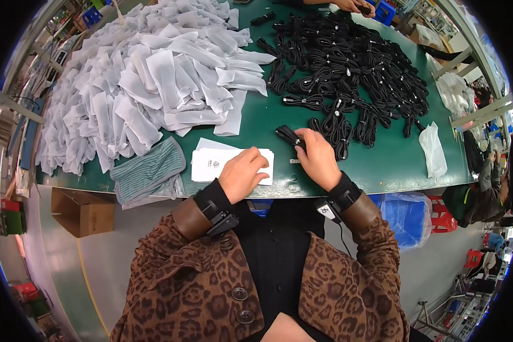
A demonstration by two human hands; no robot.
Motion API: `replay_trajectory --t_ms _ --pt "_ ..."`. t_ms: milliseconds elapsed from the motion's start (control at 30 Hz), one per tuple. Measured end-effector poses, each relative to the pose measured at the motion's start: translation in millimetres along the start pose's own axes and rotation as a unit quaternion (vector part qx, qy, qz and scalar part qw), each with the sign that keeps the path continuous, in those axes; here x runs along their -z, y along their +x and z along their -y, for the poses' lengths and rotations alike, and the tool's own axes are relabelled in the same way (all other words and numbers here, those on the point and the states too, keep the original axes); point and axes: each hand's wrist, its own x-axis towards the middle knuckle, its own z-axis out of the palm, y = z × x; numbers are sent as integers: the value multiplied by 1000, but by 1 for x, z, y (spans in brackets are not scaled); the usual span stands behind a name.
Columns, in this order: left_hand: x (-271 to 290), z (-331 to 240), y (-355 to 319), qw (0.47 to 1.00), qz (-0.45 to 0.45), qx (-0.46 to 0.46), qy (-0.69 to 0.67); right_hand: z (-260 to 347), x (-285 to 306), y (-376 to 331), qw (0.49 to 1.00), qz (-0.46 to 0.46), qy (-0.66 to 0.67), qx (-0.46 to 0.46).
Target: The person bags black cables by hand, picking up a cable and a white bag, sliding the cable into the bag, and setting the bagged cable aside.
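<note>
My right hand (319, 158) is closed on a coiled black cable (288, 135), held just above the green table near its front edge. To its left, my left hand (244, 174) rests with curled fingers on a stack of white printed bags (208, 165); its fingertips press on the right end of the top one. Whether it pinches a single bag is hard to see. Beyond my right hand spreads a large heap of coiled black cables (347, 68). A big pile of whitish filled pouches (154, 74) covers the left side of the table.
A folded teal cloth (148, 165) lies at the front left edge. One white pouch (433, 149) sits at the right edge of the green table (382, 171). Another person's hands (356, 5) work at the far side. Below stand a cardboard box (82, 212) and a blue bin (402, 219).
</note>
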Motion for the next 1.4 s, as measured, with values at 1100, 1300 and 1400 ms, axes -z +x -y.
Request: replay_trajectory --t_ms 1100,1300,1400 --pt "23 -9 23 993 -55 -32 -97 38 14 -26 982 -8 147 115" --pt "40 -9 40 968 -3 81 -238 54 22 -12 957 -108 241 121" --pt "49 4 50 950 24 109 -293 50 24 -4 927 -134 325 133"
